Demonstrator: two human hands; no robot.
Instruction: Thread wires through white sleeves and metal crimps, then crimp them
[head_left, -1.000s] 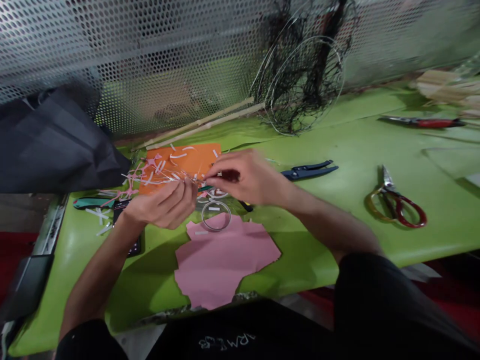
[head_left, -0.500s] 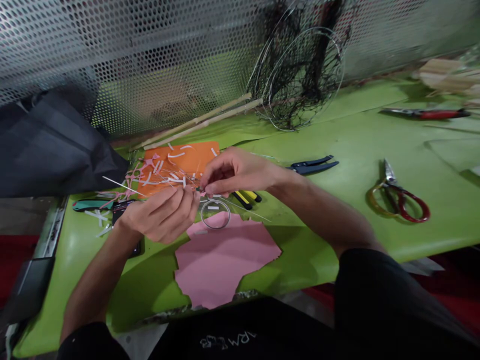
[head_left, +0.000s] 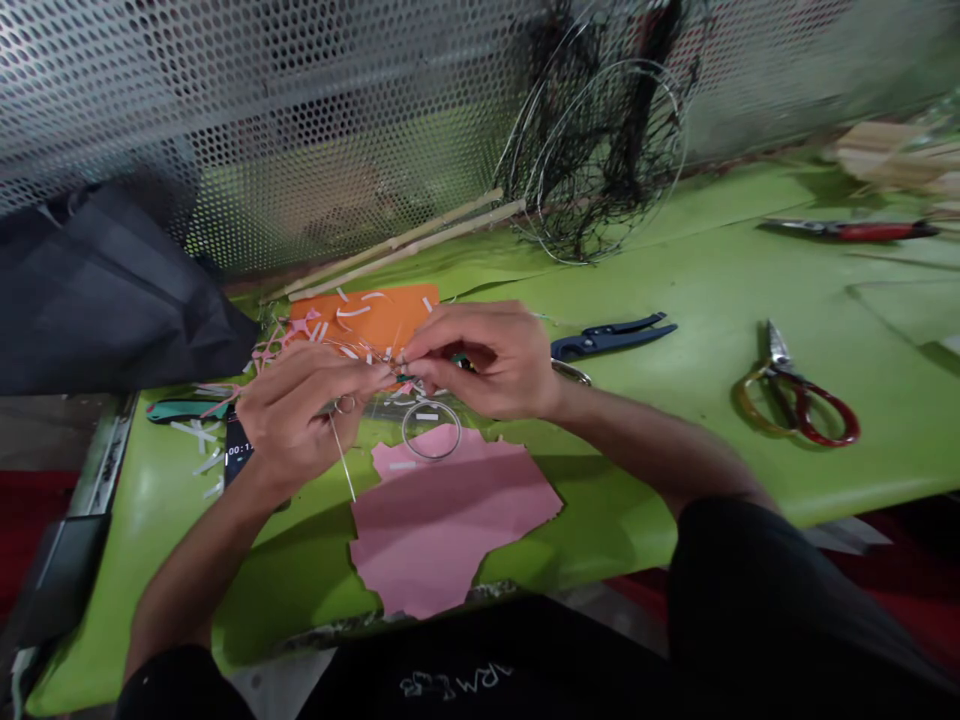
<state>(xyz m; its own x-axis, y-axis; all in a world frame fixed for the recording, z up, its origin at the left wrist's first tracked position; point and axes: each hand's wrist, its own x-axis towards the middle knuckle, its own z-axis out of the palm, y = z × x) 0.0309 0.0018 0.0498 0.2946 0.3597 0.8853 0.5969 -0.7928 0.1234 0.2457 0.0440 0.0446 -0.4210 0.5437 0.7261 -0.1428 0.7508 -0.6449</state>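
My left hand (head_left: 300, 410) and my right hand (head_left: 487, 360) meet over the green table (head_left: 675, 400), fingertips pinched together on a thin wire (head_left: 343, 455) that hangs down from the left fingers. A small wire loop shows under the left fingers. A larger wire ring (head_left: 431, 430) lies on the table just below the hands, at the top edge of a torn pink sheet (head_left: 442, 525). Behind the hands an orange sheet (head_left: 375, 315) carries several pink and white paper strips.
Blue-handled pliers (head_left: 611, 335) lie right of my right hand; red and yellow scissors (head_left: 795, 400) lie further right. A wire coil with black netting (head_left: 600, 150) leans on the perforated metal wall. Bamboo sticks (head_left: 405, 245), a dark bag (head_left: 105, 290), a phone (head_left: 238, 450) sit left.
My left hand has turned palm-down and risen toward the right hand. The wire now hangs down from the left fingers. The yellow-handled tool by my right hand is hidden.
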